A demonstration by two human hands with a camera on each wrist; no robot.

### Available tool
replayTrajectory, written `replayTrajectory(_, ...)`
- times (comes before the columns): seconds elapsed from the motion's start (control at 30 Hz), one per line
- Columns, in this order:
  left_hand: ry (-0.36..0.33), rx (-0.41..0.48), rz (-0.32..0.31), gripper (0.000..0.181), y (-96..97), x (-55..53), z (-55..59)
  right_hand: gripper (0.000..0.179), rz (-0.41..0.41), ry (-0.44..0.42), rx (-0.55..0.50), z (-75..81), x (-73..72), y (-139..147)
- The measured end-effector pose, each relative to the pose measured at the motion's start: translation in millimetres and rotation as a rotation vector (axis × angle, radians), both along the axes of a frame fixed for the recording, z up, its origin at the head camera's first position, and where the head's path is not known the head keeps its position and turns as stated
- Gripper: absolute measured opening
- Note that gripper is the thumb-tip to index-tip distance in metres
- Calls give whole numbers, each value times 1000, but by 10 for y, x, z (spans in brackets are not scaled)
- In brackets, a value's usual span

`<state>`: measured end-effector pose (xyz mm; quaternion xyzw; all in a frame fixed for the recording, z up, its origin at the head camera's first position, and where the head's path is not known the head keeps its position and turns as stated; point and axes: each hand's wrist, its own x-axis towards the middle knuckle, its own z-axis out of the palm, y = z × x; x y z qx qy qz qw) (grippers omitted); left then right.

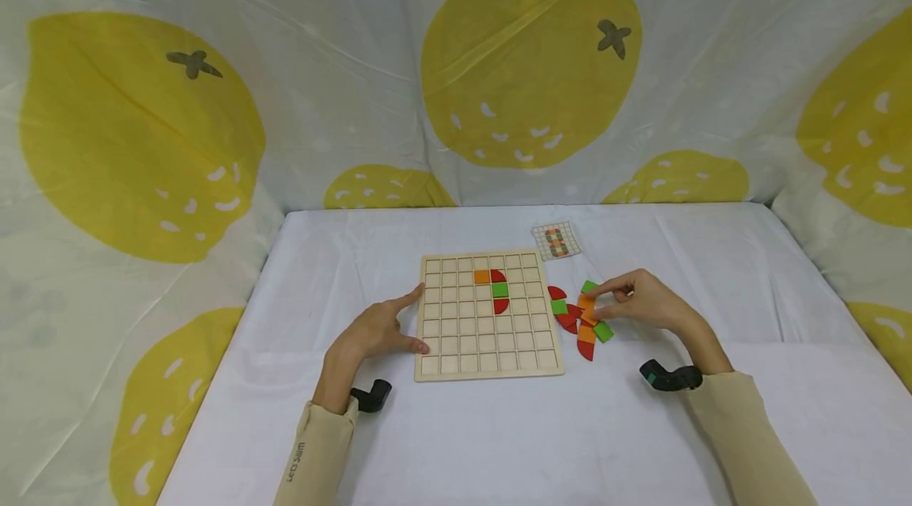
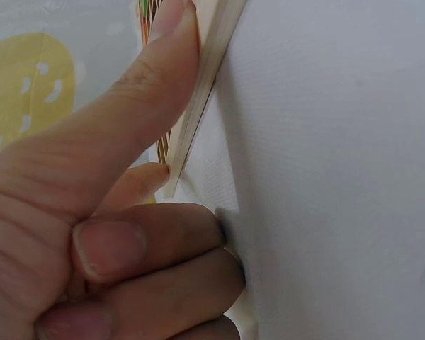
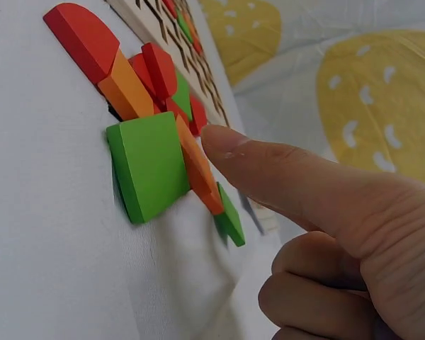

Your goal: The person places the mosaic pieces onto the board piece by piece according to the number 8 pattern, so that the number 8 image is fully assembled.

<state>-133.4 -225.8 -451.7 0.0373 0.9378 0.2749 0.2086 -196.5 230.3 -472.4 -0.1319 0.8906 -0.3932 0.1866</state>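
A wooden grid board point(image 1: 470, 367) lies flat on the white cloth. In its cells sit an orange square tile point(image 1: 482, 277), a green square tile point(image 1: 500, 290) and two red quarter-round tiles point(image 1: 501, 306). My left hand point(image 1: 378, 329) touches the board's left side; its thumb point(image 2: 145, 92) lies over the rim, the index tip meets the edge, and the other fingers are curled. My right hand point(image 1: 641, 300) reaches into a loose pile of tiles, pinching an orange square tile point(image 3: 197, 166) between thumb and index. The index is hidden behind the thumb in the right wrist view.
Near the pinched tile lie a green square tile point(image 3: 149, 166) and a red quarter-round tile point(image 3: 85, 42), among several others. A small pattern card point(image 1: 556, 241) with a printed grid rests behind the board's right corner. A lemon-print cloth point(image 1: 370, 94) hangs behind the table.
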Motion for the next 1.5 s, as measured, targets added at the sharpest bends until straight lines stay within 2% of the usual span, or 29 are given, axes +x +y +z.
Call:
replayTrajectory(0.13,5,2,-6,112,1,2,14,36,7,-16,12,-18,-6,36)
replayTrajectory(0.33,-2,-7,-4,112,5,-9,25,36,43,-44,-58,-65,-20,53)
replayTrajectory(0.67,-2,-17,-2,113,-3,-20,31,36,58,-5,-132,-153,-29,-42)
replayTrajectory(1.2,-5,-16,-5,113,-10,-29,6,31,67,-9,-139,-180,-24,-80)
replayTrajectory(1.5,-3,-14,0,113,-10,-15,-4,27,2,47,-120,-203,-16,-178)
